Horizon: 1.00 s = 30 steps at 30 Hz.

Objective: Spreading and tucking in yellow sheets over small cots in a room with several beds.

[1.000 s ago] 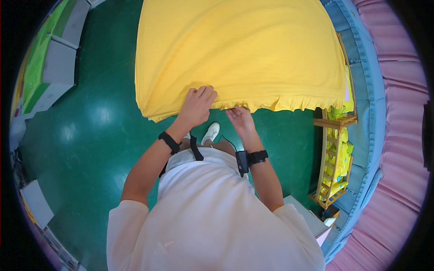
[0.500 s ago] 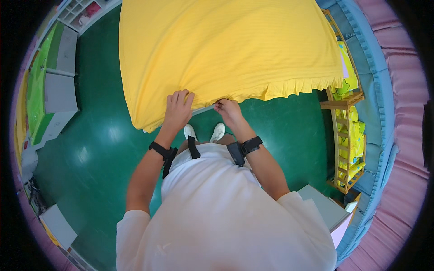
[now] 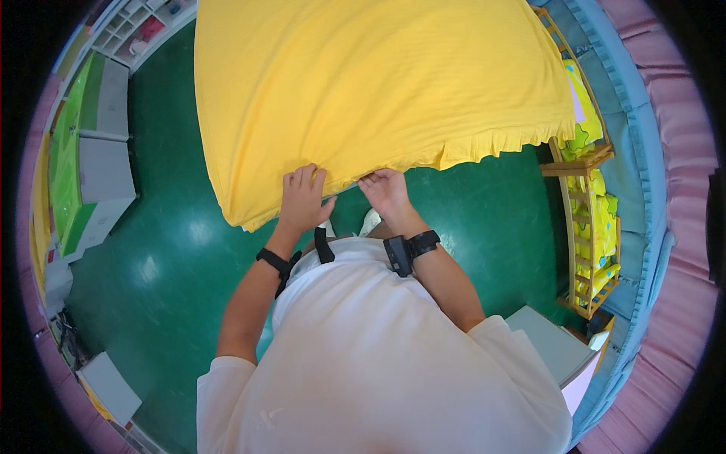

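Yellow cloth is spreading wide across the top of the view, in front of the person, and its near edge is hanging in small gathers toward the right side. Green and grey cabinet is standing to the left, well apart from the cloth. Wooden frame is standing near the right end of the cloth. Left hand is resting on the near edge, its fingers lying extended over the fabric and its thumb pointing away. Right hand is touching the same edge just beside, fingers bending narrowly; I cannot tell whether they are pinching the fabric. Black straps are circling both wrists.
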### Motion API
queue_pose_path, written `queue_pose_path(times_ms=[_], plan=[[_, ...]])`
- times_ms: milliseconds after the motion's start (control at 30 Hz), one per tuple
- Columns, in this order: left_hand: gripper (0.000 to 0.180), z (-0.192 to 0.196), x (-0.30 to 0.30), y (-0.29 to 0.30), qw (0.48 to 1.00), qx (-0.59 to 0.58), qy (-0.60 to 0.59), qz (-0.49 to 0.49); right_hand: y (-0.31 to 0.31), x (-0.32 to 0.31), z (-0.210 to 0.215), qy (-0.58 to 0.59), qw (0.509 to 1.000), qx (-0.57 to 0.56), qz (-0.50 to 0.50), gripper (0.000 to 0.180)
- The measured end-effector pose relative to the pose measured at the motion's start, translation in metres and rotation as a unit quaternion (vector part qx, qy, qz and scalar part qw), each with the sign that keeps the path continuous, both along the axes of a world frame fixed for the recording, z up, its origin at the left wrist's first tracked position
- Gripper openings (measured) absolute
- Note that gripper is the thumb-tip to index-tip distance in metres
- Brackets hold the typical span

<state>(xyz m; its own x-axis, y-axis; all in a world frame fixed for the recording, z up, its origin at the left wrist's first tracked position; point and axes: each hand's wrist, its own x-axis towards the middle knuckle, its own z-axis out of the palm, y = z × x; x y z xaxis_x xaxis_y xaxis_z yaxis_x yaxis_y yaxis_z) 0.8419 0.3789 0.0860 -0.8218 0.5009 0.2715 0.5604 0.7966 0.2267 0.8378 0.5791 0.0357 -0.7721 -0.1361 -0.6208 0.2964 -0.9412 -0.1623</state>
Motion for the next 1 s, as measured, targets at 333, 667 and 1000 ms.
queue_pose_path(times_ms=[333, 667, 1000], plan=[[0.035, -0.011, -0.029, 0.037, 0.997, 0.008, -0.065, -0.035, -0.004, 0.012, -0.012, -0.037, 0.992, 0.119, 0.036, 0.020], [0.026, -0.009, -0.033, 0.059, 0.991, -0.069, -0.007, -0.113, 0.032, 0.022, 0.042, -0.097, 0.981, 0.167, 0.029, 0.033], [0.025, -0.011, -0.049, 0.068, 0.989, -0.039, 0.016, -0.142, 0.064, 0.013, 0.035, -0.052, 0.995, 0.071, -0.044, 0.068]])
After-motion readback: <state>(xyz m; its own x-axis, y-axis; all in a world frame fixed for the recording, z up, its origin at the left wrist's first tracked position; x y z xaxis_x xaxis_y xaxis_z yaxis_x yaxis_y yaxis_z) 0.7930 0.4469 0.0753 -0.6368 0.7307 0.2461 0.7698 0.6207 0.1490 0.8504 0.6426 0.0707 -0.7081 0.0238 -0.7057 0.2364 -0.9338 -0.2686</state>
